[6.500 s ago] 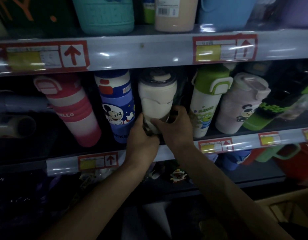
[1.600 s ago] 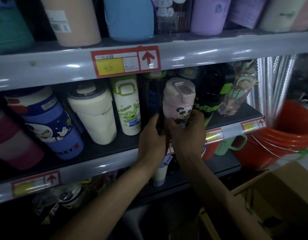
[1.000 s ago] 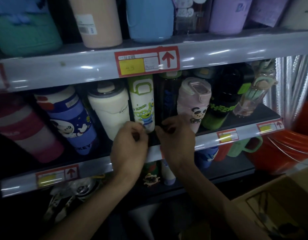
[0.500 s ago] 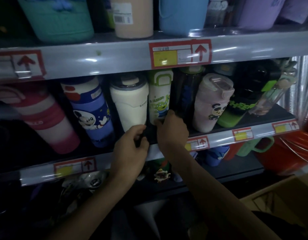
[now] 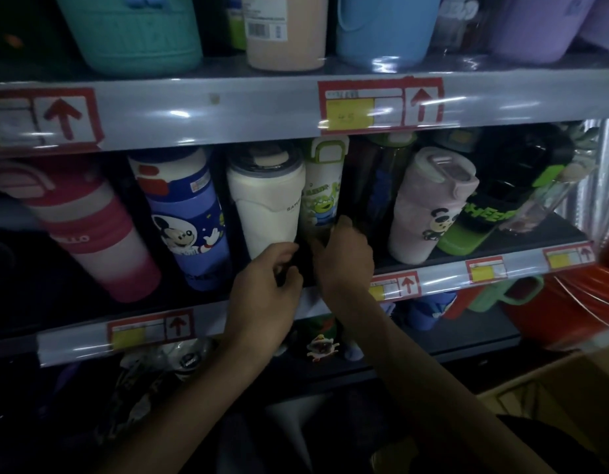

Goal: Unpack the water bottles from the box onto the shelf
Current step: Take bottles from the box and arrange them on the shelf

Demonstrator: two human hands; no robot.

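A row of water bottles stands on the middle shelf point(image 5: 443, 280): a pink one point(image 5: 84, 234), a blue Mickey one point(image 5: 186, 220), a cream tumbler point(image 5: 268, 206), a white bottle with a green lid and an alien print point(image 5: 321, 196), a dark bottle point(image 5: 374, 193), a pale pink panda one point(image 5: 429, 206) and a black-and-green one point(image 5: 494, 206). My right hand point(image 5: 344, 258) grips the alien bottle's base from the right. My left hand point(image 5: 265, 282) curls round that base from the left, beside the cream tumbler. The base itself is hidden in shadow. The cardboard box point(image 5: 552, 388) is at the lower right.
The upper shelf point(image 5: 227, 107) carries a teal tub point(image 5: 132, 29), a peach container point(image 5: 282, 32), a blue one point(image 5: 385, 25) and a purple one point(image 5: 528, 25). A red bucket point(image 5: 583, 309) stands at the right. Mugs and small items fill the lower shelf.
Both hands have left the panda bottle and moved left to the alien bottle's base. The panda bottle stays on the shelf. The view has swung left.
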